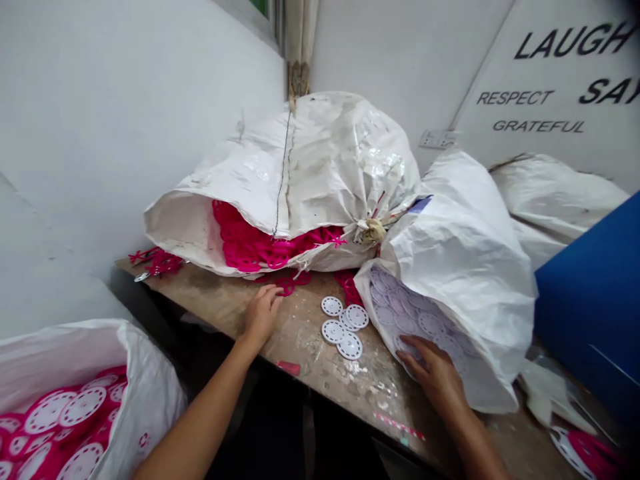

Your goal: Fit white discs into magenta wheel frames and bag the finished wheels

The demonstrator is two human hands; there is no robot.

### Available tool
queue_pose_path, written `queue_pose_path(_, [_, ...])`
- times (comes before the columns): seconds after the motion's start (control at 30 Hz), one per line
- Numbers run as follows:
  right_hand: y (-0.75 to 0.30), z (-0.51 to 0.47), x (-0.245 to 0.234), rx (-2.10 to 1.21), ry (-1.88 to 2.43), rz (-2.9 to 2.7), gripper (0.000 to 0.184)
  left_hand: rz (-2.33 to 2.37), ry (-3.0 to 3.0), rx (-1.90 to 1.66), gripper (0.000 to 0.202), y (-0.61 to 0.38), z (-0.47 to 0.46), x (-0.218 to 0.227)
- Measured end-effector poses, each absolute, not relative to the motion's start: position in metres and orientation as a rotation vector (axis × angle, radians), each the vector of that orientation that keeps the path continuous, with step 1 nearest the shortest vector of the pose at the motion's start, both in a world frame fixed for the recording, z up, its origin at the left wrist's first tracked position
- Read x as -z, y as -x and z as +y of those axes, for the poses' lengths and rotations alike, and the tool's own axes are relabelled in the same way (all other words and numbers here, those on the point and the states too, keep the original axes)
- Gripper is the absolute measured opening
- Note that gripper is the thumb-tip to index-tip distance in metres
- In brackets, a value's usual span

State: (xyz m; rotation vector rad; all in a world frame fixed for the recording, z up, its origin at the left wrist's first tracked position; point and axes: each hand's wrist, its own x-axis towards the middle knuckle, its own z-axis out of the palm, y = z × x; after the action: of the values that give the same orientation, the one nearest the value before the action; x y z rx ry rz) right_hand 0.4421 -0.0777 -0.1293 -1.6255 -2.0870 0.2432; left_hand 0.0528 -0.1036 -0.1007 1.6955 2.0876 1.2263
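Observation:
My left hand (263, 310) is over the tabletop, fingers stretched out and slightly bent. Its fingertips are at a pink plastic piece (286, 288) in front of the big white sack (330, 153); I cannot tell whether they touch it. Pink plastic parts (255, 243) fill that sack's mouth. At the mouth of a second white sack (465, 247), my right hand (434, 367) reaches in with its fingers apart, close to the white slotted discs (400, 307) inside. Between my hands, several loose white discs (349, 345) lie on the table, some overlapping.
At lower left stands an open sack (150, 373) holding pink pieces with white discs (83, 405). Pink parts (160, 261) lie at the table's (310, 333) left end. A blue panel (590, 307) rises on the right, and another white sack (560, 193) is behind.

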Motion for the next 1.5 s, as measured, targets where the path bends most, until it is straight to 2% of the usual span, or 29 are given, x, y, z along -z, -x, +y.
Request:
queue_pose_path(0.13, [-0.445, -0.074, 0.121, -0.348, 1.641, -2.117, 0.042, 2.209, -1.662, -1.146, 0.032, -0.046, -0.066, 0.104])
queue_pose_path(0.23, [-0.447, -0.075, 0.114, -0.228, 1.666, -2.127, 0.039, 2.212, -1.648, -1.1, 0.043, -0.047, -0.058, 0.104])
queue_pose_path(0.33, [-0.449, -0.081, 0.108, -0.111, 1.683, -2.066, 0.045, 2.141, -1.63, -1.092, 0.047, -0.049, -0.061, 0.104])
queue_pose_path(0.4, [-0.448, -0.086, 0.105, -0.135, 1.667, -2.01, 0.047, 2.067, -1.601, -1.099, 0.042, -0.049, -0.068, 0.104])
queue_pose_path(0.57, [-0.419, -0.106, 0.087, -0.484, 1.526, -1.755, 0.041, 1.852, -1.455, -1.173, 0.02, -0.064, -0.098, 0.1])
queue_pose_path(0.67, [-0.377, -0.126, 0.072, -0.845, 1.343, -1.593, 0.046, 1.681, -1.353, -1.19, 0.022, -0.094, -0.124, 0.095])
queue_pose_path(0.73, [-0.349, -0.136, 0.066, -0.953, 1.22, -1.567, 0.045, 1.499, -1.219, -1.216, 0.026, -0.12, -0.143, 0.09])
queue_pose_path(0.9, [-0.318, -0.141, 0.069, -0.758, 1.098, -1.715, 0.03, 1.047, -0.77, -1.234, 0.05, -0.167, -0.18, 0.073])
queue_pose_path(1.03, [-0.321, -0.141, 0.075, -0.653, 1.024, -1.794, 0.027, 1.059, -0.79, -1.288, 0.051, -0.174, -0.187, 0.072])
queue_pose_path(1.2, [-0.318, -0.143, 0.072, -0.952, 0.965, -1.832, 0.024, 1.206, -1.111, -1.349, 0.04, -0.169, -0.188, 0.081])
queue_pose_path(1.3, [-0.317, -0.142, 0.072, -1.001, 0.981, -1.76, 0.023, 1.308, -1.233, -1.378, 0.036, -0.169, -0.189, 0.078])
queue_pose_path(1.5, [-0.327, -0.144, 0.068, -1.21, 1.018, -1.72, 0.027, 1.066, -1.049, -1.194, 0.042, -0.164, -0.187, 0.071])
